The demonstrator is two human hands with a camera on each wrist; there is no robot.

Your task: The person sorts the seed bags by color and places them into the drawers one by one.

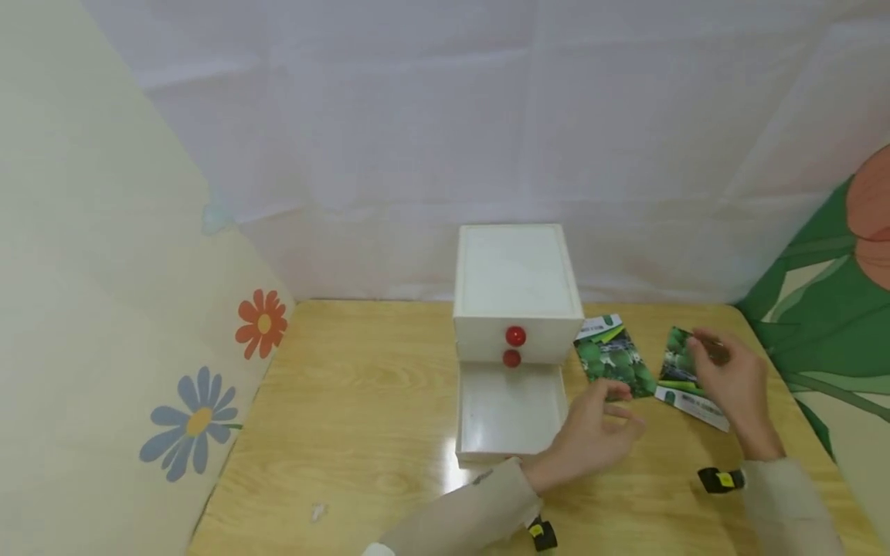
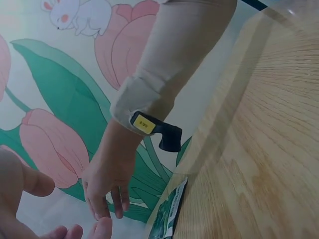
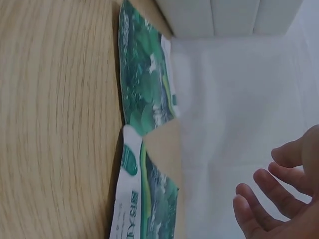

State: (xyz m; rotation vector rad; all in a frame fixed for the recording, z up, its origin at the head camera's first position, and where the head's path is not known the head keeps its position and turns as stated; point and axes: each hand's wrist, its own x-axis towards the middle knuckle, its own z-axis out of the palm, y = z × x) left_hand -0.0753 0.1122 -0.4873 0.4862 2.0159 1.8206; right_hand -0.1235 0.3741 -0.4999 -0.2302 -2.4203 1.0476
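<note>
Two flat green-and-white packets lie on the table to the right of a small white drawer cabinet (image 1: pixel 518 270). The left packet (image 1: pixel 615 355) is beside the cabinet, green print up. Its corner meets the other packet (image 3: pixel 159 199), which lies turned at an angle. My left hand (image 1: pixel 591 436) hovers in front of the left packet, fingers loosely bent, holding nothing. Over the right packet is my right hand (image 1: pixel 737 382); in the right wrist view its fingers (image 3: pixel 271 191) are spread and loosely curved, apart from the packets. The cabinet's bottom drawer (image 1: pixel 511 409) is pulled out, its white floor showing.
Two red knobs (image 1: pixel 515 336) stick out from the cabinet front. A white cloth (image 1: pixel 389 154) hangs behind the wooden table (image 1: pixel 361 386). Flower-printed panels (image 1: pixel 834 309) stand at both sides. A small pale scrap (image 1: pixel 318 511) lies at the front left.
</note>
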